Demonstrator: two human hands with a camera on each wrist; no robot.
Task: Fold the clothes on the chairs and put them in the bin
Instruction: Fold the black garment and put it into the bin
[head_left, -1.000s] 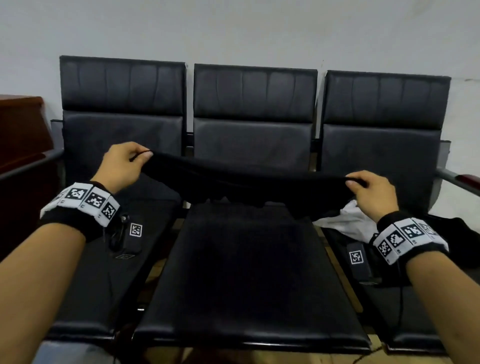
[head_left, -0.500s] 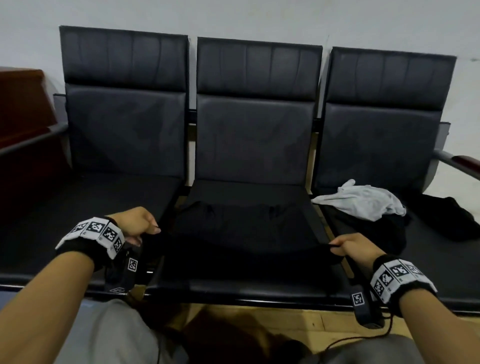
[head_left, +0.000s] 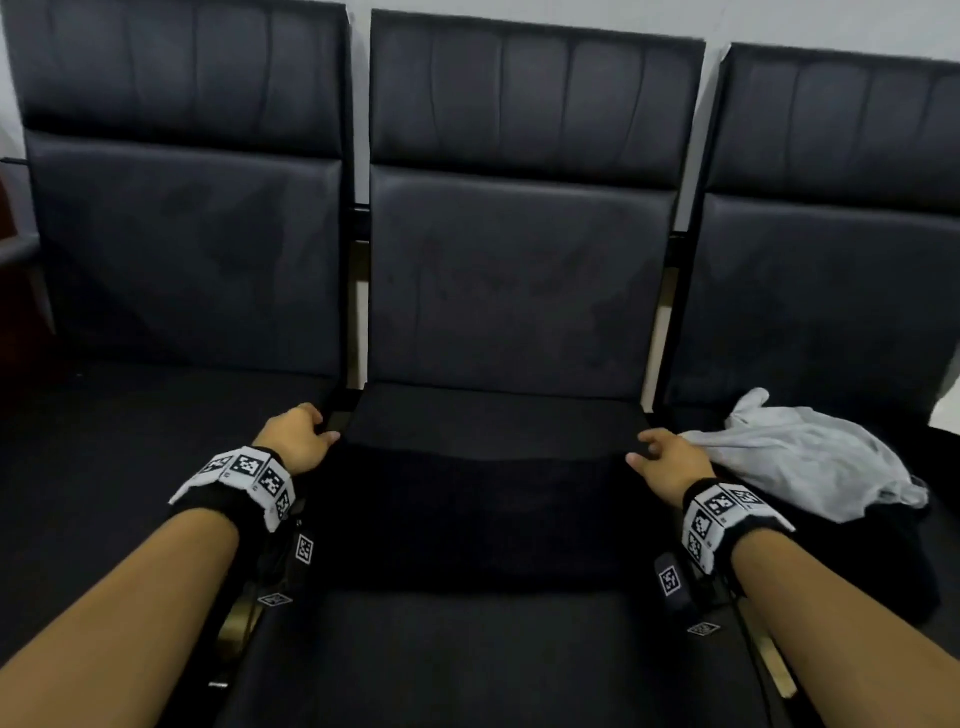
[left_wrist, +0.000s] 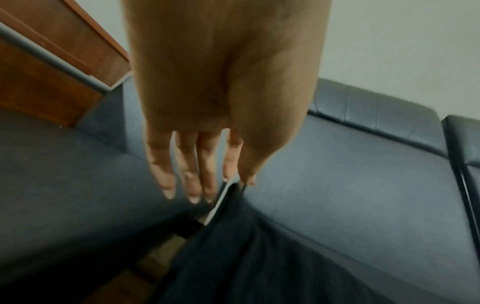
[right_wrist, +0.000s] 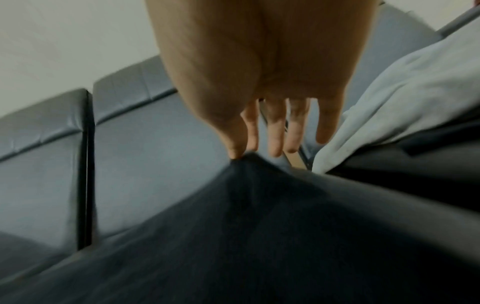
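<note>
A black garment (head_left: 478, 519) lies spread across the middle chair seat (head_left: 493, 410). My left hand (head_left: 324, 434) pinches its far left corner between thumb and forefinger, with the other fingers straight; in the left wrist view that corner of the garment (left_wrist: 259, 257) rises to the left hand (left_wrist: 237, 181). My right hand (head_left: 641, 452) pinches the far right corner the same way. In the right wrist view the cloth (right_wrist: 259, 226) peaks at the right hand (right_wrist: 241, 154). No bin is in view.
A crumpled white garment (head_left: 795, 457) lies on the right seat just beside my right hand, on top of another dark garment (head_left: 893, 566). The left seat (head_left: 130, 441) holds no clothes. Brown wooden furniture (left_wrist: 39, 72) stands past the left chair.
Both hands brought the black garment down from the air onto the middle seat, then carried its held edge from the seat's front toward the backrest.
</note>
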